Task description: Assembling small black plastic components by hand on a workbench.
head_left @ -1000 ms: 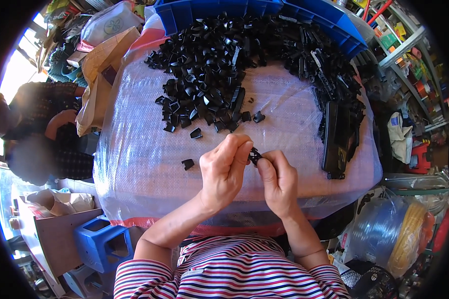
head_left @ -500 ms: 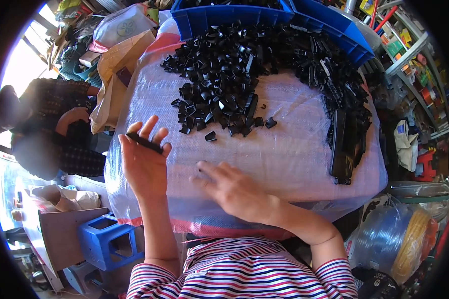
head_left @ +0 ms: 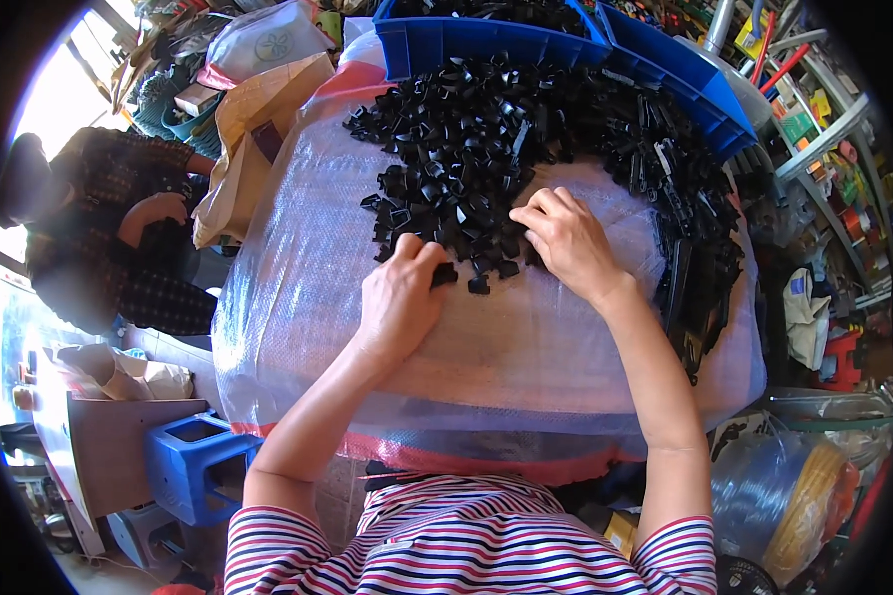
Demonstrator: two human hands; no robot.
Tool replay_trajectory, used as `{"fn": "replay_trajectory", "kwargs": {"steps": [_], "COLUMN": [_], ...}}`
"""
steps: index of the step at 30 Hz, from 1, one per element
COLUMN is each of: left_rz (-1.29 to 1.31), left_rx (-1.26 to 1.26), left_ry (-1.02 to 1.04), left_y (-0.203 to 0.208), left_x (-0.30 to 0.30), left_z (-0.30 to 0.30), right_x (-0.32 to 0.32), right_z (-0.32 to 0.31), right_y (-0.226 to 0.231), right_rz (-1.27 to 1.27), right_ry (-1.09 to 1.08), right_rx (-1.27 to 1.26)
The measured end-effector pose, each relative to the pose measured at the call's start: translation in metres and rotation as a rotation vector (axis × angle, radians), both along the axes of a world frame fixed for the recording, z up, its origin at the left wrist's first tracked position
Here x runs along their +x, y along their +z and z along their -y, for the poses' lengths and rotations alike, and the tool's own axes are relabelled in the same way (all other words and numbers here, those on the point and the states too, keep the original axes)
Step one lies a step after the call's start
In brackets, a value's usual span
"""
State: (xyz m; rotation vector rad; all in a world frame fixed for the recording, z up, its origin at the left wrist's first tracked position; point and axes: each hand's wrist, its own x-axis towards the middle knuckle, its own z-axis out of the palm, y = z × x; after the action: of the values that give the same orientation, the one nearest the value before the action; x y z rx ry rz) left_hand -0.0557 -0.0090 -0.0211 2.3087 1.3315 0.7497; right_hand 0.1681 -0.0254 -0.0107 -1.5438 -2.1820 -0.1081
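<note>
Small black plastic pieces [head_left: 456, 159] lie in a broad heap on the sheet-covered table. My left hand [head_left: 399, 302] is at the heap's near left edge, fingers curled round a small black plastic piece [head_left: 445, 275] that sticks out beside the fingertips. My right hand [head_left: 569, 246] reaches to the heap's near right side, its thumb and fingers closed in a pinch. What the pinch holds, if anything, is hidden. One loose black clip [head_left: 479, 285] lies between the hands, a little nearer to me.
Blue bins [head_left: 496, 42] with black parts stand along the far edge. Long black strips [head_left: 677, 268] are piled at the right. A seated person [head_left: 109, 228] is at the left, near a blue stool [head_left: 193, 466]. Crowded shelves [head_left: 833, 169] stand at the right.
My left hand has turned over and come down to the heap's near edge. My right hand has moved away from me and rightward, its fingers closing. The view has shifted slightly.
</note>
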Motion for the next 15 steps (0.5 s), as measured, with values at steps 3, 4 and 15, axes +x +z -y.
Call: {"fn": "replay_trajectory", "kwargs": {"steps": [3, 4, 15], "left_rz": [-0.008, -0.008, 1.006], "left_rx": [0.132, 0.133, -1.079], "left_ry": [-0.182, -0.185, -0.344], "left_y": [-0.003, -0.003, 0.011], "left_x": [-0.001, -0.002, 0.024], "left_z": [-0.001, -0.002, 0.001], "right_x": [0.001, 0.002, 0.003], "right_z": [0.007, 0.01, 0.044], "right_y": [0.004, 0.005, 0.014], "right_rz": [0.028, -0.047, -1.606], "right_ry": [0.02, -0.028, -0.148], "right_rx": [0.007, 0.068, -0.375]}}
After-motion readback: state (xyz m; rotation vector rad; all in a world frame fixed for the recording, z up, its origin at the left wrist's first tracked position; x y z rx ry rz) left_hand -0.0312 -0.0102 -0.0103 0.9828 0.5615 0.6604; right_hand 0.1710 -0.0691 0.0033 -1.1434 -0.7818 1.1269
